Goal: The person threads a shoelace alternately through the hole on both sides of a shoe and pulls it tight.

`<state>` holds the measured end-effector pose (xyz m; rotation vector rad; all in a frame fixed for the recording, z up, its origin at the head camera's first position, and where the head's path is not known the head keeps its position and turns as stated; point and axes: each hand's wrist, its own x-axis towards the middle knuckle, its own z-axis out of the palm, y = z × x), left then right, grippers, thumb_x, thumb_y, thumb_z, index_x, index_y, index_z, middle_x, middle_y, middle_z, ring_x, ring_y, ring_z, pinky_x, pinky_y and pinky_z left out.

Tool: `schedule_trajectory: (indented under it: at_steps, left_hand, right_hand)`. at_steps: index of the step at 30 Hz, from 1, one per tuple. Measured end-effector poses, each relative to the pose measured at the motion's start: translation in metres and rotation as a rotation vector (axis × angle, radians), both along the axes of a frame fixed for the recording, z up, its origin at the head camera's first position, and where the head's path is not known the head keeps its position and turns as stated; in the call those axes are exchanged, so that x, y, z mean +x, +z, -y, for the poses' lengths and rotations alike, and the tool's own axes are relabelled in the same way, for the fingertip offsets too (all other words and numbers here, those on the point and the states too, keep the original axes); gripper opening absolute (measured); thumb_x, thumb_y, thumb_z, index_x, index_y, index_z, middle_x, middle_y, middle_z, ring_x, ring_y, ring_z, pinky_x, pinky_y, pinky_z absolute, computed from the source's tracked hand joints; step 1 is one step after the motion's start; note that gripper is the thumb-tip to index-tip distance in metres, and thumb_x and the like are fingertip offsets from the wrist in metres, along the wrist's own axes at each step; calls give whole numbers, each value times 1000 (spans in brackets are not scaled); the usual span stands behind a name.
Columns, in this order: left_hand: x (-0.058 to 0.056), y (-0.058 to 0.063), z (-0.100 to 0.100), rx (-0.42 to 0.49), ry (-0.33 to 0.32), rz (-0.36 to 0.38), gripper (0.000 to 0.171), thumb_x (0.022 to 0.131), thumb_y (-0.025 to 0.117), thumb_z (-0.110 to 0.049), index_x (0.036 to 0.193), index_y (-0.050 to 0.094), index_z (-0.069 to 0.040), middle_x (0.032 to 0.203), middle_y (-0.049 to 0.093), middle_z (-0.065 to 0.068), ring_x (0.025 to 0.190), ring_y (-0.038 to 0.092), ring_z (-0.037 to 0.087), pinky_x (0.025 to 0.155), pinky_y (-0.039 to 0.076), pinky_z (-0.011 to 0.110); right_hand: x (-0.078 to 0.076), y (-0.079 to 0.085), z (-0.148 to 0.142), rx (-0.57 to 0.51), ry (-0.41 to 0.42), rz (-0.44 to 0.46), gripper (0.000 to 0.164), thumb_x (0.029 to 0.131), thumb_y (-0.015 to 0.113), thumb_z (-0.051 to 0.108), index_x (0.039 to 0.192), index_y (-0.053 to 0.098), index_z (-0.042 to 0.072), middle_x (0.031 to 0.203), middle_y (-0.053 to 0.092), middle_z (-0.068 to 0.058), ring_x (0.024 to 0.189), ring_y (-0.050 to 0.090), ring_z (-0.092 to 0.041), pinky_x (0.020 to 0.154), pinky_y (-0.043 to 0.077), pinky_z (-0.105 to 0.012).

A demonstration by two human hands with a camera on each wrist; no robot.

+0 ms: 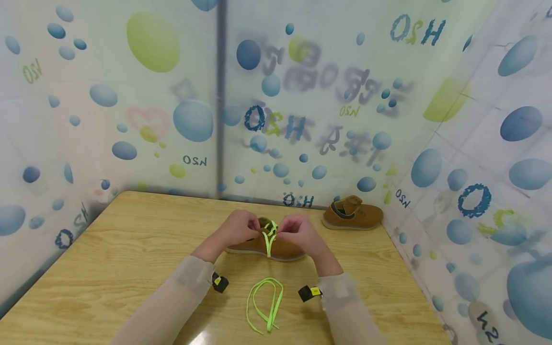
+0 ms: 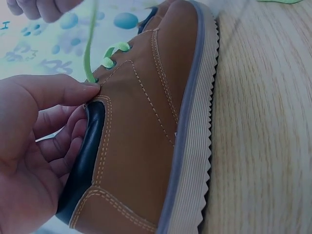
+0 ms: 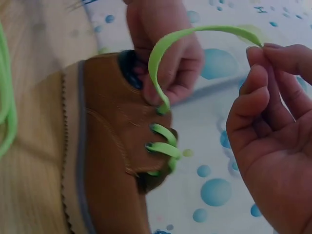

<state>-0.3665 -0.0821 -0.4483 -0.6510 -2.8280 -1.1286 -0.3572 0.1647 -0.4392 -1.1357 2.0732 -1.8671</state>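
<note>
A brown shoe [image 1: 282,250] sits on the table with a bright green shoelace [image 1: 269,242] threaded through several eyelets. My left hand [image 1: 240,226] pinches the shoe's upper beside the top eyelet. In the left wrist view its thumb [image 2: 73,90] presses the leather from outside, while the other fingers reach in behind the dark collar [image 2: 87,146]. Between thumb and fingertips, my right hand [image 3: 273,131] holds the tip of the lace. From there the lace arches back to the eyelet by my left hand, as the right wrist view shows.
A second brown shoe [image 1: 355,215] stands at the table's back right corner. Nearer me, another green lace [image 1: 276,306] lies looped on the wooden table [image 1: 142,249]. Patterned curtain walls [image 1: 194,72] border the table at the back and sides.
</note>
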Motion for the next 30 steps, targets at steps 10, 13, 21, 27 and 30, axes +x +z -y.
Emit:
schedule_trajectory:
  at_steps: [10, 13, 21, 27, 30]
  left_hand:
    - [-2, 0, 4, -10, -7, -6, 6, 90, 82, -10, 85, 79, -14, 84, 76, -4, 80, 64, 12, 75, 56, 31]
    - [-1, 2, 5, 13, -18, 10, 8, 90, 82, -10, 85, 79, -15, 84, 76, -3, 78, 64, 12, 73, 56, 30]
    - [-5, -2, 7, 9, -29, 19, 6, 91, 80, -12, 86, 79, -14, 84, 75, -3, 77, 62, 12, 69, 53, 27]
    - [-11, -4, 15, 86, -63, 44, 7, 96, 75, -16, 95, 81, -14, 88, 76, -3, 76, 63, 12, 69, 54, 30]
    - [-13, -5, 19, 150, -66, 53, 10, 98, 73, -16, 97, 81, -10, 88, 77, -2, 78, 64, 12, 72, 55, 32]
  right_hand:
    - [18, -19, 47, 465, 35, -195, 4, 95, 76, 5, 94, 79, 7, 86, 77, -5, 72, 62, 2, 70, 56, -20]
    - [21, -21, 52, 521, 98, -196, 6, 96, 76, 5, 99, 79, 2, 90, 79, -7, 75, 66, 4, 74, 58, -20]
    - [14, -19, 40, 468, 11, -190, 7, 96, 73, 8, 98, 80, 6, 87, 78, -3, 72, 63, 0, 69, 55, -21]
    - [0, -19, 23, 321, -319, -125, 10, 96, 69, 6, 88, 75, 5, 70, 63, -2, 60, 50, -7, 58, 43, -23]
    - [-7, -22, 17, 318, -500, -90, 10, 95, 70, 8, 87, 76, 8, 68, 62, 2, 62, 50, -9, 59, 43, -24]
